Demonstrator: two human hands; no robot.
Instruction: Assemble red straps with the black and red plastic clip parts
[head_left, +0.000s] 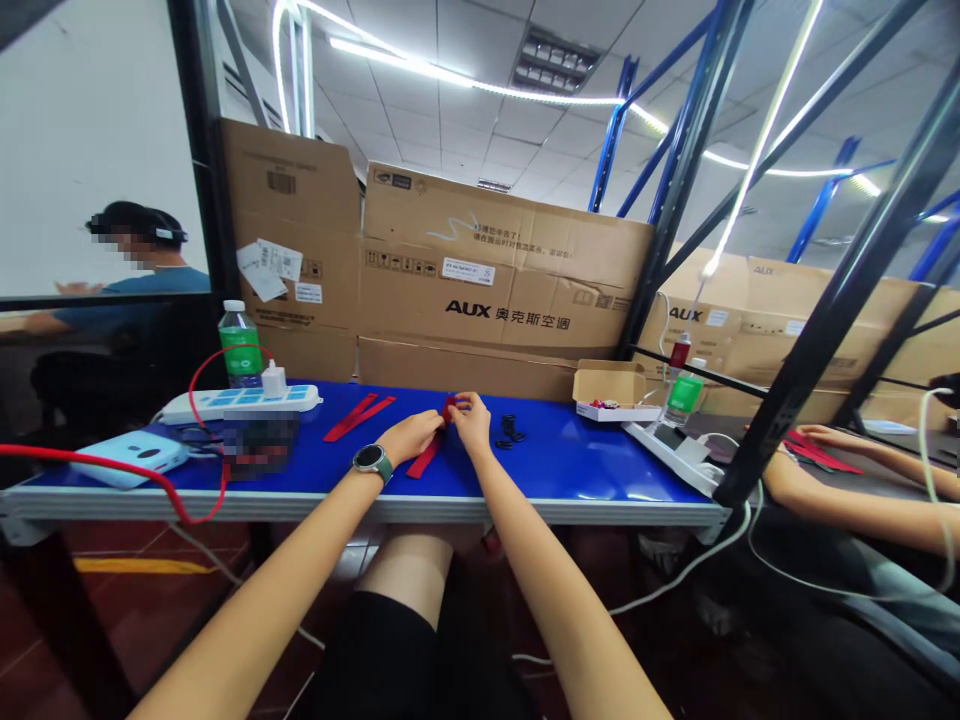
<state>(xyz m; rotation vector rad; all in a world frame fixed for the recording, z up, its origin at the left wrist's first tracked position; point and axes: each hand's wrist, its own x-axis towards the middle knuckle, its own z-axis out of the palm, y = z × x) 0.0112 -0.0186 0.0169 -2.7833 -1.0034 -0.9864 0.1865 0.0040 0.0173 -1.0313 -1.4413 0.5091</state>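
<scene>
Now I see my left hand and right hand pinching a red strap near the front edge of the table; black rings, perhaps buckles, lie just beside the right hand.

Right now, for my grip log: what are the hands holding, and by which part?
The left hand and right hand both pinch a red strap at its far end; the rest trails on the blue table.

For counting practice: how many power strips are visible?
2: left power strip on the blue table beside the green bottle; right power strip at its edge near the cardboard box. More may be hidden.
</scene>
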